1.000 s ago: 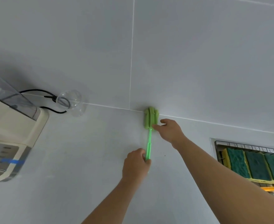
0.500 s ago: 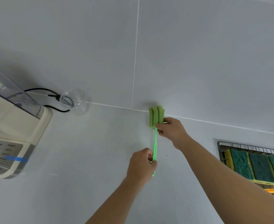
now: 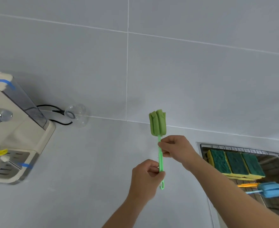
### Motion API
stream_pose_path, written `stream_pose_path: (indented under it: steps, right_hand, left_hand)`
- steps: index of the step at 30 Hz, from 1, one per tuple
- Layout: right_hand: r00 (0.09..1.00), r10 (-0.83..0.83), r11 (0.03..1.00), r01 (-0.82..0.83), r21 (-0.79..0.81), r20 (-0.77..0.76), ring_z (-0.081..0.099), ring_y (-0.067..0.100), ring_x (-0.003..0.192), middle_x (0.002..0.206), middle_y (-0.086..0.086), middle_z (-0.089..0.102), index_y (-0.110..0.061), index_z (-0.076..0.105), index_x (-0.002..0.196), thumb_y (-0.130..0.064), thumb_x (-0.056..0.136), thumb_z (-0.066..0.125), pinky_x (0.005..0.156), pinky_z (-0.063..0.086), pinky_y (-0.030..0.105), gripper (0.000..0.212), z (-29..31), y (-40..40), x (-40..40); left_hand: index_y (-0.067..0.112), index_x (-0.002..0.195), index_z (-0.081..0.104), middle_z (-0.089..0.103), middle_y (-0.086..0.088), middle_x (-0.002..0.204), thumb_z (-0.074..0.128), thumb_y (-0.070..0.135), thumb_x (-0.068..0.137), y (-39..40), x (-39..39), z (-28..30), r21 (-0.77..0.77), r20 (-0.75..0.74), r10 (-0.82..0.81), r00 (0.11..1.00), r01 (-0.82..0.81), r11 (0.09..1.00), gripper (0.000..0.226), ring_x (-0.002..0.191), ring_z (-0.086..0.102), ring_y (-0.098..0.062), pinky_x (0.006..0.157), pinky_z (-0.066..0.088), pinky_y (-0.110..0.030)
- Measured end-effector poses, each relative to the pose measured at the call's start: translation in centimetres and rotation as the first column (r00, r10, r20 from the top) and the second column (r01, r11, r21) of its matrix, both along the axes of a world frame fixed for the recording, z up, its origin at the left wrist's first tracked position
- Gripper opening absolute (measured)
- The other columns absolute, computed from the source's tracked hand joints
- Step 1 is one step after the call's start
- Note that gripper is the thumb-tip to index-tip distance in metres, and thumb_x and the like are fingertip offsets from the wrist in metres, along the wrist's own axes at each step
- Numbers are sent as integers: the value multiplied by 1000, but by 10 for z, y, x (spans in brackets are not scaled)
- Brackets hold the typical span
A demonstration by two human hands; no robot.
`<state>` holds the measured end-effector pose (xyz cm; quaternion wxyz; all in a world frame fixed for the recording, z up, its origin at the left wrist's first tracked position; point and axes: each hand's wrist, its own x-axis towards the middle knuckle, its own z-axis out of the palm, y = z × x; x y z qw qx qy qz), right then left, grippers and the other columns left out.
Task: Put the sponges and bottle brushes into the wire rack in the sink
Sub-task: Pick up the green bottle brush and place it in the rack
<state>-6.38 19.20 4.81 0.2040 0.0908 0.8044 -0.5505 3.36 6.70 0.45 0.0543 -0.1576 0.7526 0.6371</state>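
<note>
The green bottle brush point(image 3: 159, 142) is standing almost straight up in the air, above the pale counter point(image 3: 86, 186), and both hands are holding it. The left hand point(image 3: 146, 177) is gripping the low part of the thin handle, with its fingers curled round it. The little hook at the very bottom is poking out under that hand. The right hand point(image 3: 176, 148) is pinching the handle higher up, just under the soft head, with thumb and fingers bent round it.

The brush is looking like a lollipop. Its head is a fat bundle of green foam strips, soft and squashy, and its handle is a skinny stick of shiny bright green plastic.

To the right, the wire rack point(image 3: 267, 153) is sitting down in the sink point(image 3: 199, 143). It is made of thin metal wires. Three sponges point(image 3: 236, 162) are leaning side by side in it (dark green and rough on top, yellow and soft below). Near them, a blue bottle brush point(image 3: 272, 190) with a puffy foam head is lying in the rack, and an orange handle point(image 3: 247, 185) is lying just beside it.

On the left, a cream machine point(image 3: 18, 139) with bits of blue tape is sitting on the counter. A clear round glass point(image 3: 77, 115) is lying by the grey tiled wall point(image 3: 201, 71), next to a black cord point(image 3: 58, 112).
</note>
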Motion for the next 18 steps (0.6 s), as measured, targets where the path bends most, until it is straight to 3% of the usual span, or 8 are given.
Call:
stream_pose_path:
  steps: [3,6,10,14,16,18]
  right_hand:
    - [1000,-12,1000,13,15,-26,69,22,70,83,21,74,-1,73,83,-9,85,74,76,63,42,8,11,8,26]
    - [998,-12,1000,12,4,-63,69,22,69,77,17,75,-1,71,82,-6,86,72,75,63,45,7,21,17,47]
    - [992,-18,999,22,31,-126,66,22,64,72,15,74,0,68,83,-7,86,73,73,62,47,9,34,37,73]
    - [972,94,979,-51,199,-216,56,20,53,65,0,76,-8,64,78,-16,87,72,57,51,36,15,36,58,92]
    - [957,152,956,-78,283,-248,57,11,52,65,-6,75,-13,65,76,-18,87,72,57,48,28,14,35,69,103]
    - [948,179,942,-88,325,-262,62,7,57,66,-7,74,-19,65,75,-19,87,73,57,49,22,14,35,82,112]
  left_hand:
    - [19,76,68,72,10,72,77,6,73,11,17,8,-10,-30,-42,999,42,999,16,62,70,-10,61,58,-22]
    - [15,81,68,73,9,74,78,10,73,19,30,15,3,-16,-83,996,83,997,13,63,70,-11,62,58,-24]
    - [24,88,70,74,6,77,76,21,77,29,43,25,53,30,-175,984,173,983,13,66,71,-12,66,59,-27]
    - [14,96,71,72,-10,80,66,20,90,23,34,39,305,89,-83,993,52,951,10,70,70,-21,73,61,-34]
    - [11,102,69,71,-14,89,62,23,93,19,24,51,415,120,-36,992,-18,910,16,76,71,-24,74,61,-34]
    - [14,111,65,72,-14,100,59,29,95,19,12,63,453,104,-76,992,21,891,23,85,72,-27,76,60,-35]
